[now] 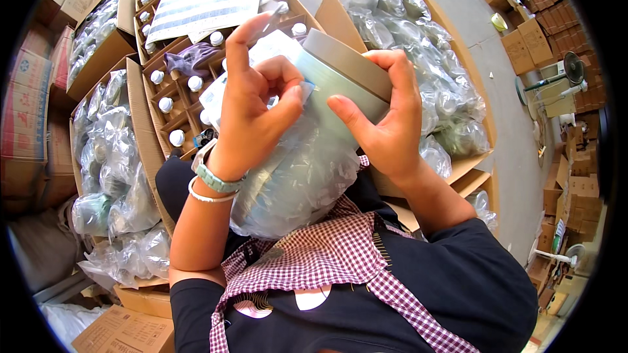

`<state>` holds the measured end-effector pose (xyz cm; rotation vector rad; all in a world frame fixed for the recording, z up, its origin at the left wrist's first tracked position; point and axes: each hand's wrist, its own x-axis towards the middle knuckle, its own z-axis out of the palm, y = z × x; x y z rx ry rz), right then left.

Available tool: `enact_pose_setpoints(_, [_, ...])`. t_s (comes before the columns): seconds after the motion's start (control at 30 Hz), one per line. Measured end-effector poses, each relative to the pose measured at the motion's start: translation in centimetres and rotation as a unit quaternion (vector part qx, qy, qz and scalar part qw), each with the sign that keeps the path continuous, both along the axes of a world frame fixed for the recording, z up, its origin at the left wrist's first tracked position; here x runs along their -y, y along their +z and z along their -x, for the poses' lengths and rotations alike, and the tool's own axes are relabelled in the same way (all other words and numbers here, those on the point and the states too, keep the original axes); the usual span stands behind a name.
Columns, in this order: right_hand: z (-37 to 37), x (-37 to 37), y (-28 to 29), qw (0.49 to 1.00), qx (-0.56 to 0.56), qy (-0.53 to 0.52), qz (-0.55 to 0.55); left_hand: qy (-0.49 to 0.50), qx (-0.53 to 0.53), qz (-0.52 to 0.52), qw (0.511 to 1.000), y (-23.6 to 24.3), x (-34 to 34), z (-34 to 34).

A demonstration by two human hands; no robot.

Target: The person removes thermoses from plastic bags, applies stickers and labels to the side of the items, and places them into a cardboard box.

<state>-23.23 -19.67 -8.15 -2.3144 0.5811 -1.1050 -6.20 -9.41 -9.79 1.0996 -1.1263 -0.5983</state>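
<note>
My right hand (pixel 391 121) grips a pale green, wide cylindrical container (pixel 330 95) near its taupe end (pixel 347 62), thumb on one side and fingers round the other. The container is tilted, and its lower part sits in a crinkled clear plastic bag (pixel 294 180) against my lap. Close beside it, my left hand (pixel 252 114) pinches a small translucent bluish piece (pixel 307 90) between thumb and a bent finger. Its raised index finger has something clear at the tip, too small to make out. Behind the hands is a white sheet (pixel 278 46), partly hidden.
A divided carton (pixel 157 95) of white-capped bottles stands ahead, with a printed paper (pixel 209 0) and a purple cloth (pixel 190 59) on it. Cartons of bagged containers flank me on the left (pixel 108 144) and right (pixel 425 59). Fans (pixel 574 68) and stacked boxes line the far right.
</note>
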Motion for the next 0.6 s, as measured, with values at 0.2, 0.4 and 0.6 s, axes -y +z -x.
enact_pose_setpoints(0.2, [0.0, 0.1, -0.3, 0.999, 0.007, -0.011, -0.045, -0.024, -0.101, 0.026, 0.994, -0.7, -0.2, 0.1])
enact_pose_setpoints(0.4, [0.1, 0.3, 0.0, 1.0, -0.011, -0.002, 0.01, -0.053, -0.053, 0.045, 0.996, -1.2, -0.6, -0.4])
enact_pose_setpoints(0.6, [0.0, 0.5, -0.1, 1.0, -0.001, 0.011, 0.012, 0.021, -0.05, 0.038, 0.998, -0.6, -0.3, -0.2])
